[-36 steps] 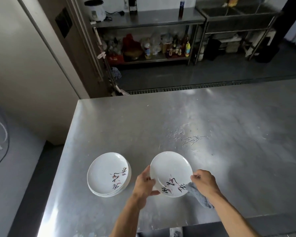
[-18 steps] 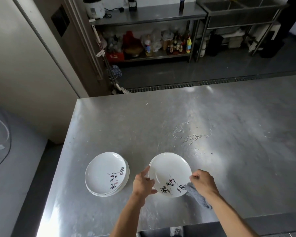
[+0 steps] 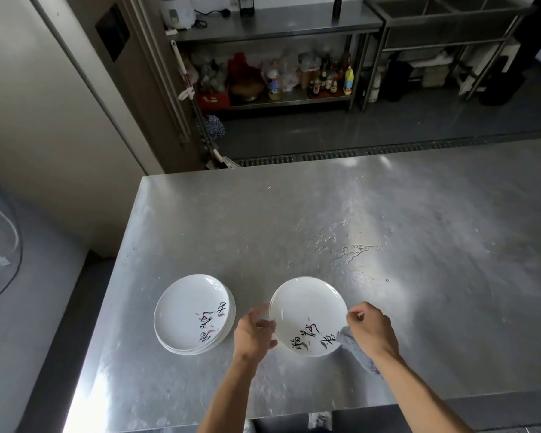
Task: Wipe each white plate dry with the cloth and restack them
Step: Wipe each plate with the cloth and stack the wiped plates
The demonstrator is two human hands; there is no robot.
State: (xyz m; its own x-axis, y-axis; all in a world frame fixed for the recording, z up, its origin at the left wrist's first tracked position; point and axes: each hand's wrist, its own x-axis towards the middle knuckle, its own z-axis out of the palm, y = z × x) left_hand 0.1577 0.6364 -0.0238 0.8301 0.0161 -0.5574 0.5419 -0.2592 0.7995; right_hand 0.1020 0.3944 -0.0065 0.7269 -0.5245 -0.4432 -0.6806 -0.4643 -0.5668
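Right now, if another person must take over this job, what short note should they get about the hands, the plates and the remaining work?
Left hand: holds the left rim of one plate.
Right hand: holds the right rim, with the cloth bunched under it.
Stack of plates: on the table, left of the held plate.
Done: cannot tell which plates are dry.
Left: finish wiping this plate, then stack it.

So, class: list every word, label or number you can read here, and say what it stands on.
Plate in the hands: black brush calligraphy, too stylised to read.
Top plate of the stack: similar calligraphy, unreadable.
Shelf bottles: labels too small and blurred.
Nothing else legible.
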